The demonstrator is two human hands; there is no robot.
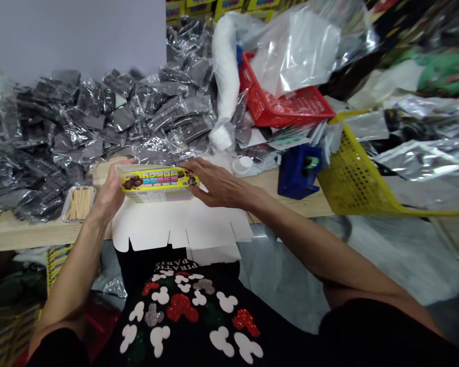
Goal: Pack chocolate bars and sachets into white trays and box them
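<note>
A yellow printed box (158, 179) with coloured lettering is held level between my hands, over the table's front edge. My left hand (112, 191) grips its left end, fingers behind it. At the right end, my right hand (210, 182) has its thumb low on the box and its fingers along the top. White flat cardboard (176, 221) with slits along its front edge lies below the box, reaching over the table edge toward my shirt. Whether anything is inside the box cannot be seen.
Grey packets in clear plastic (137, 112) pile up behind. A tray of wooden sticks (80, 203) sits left. To the right are a red basket (286, 109), a blue tape dispenser (299, 172), a white round lid (242, 165) and a yellow basket (352, 178).
</note>
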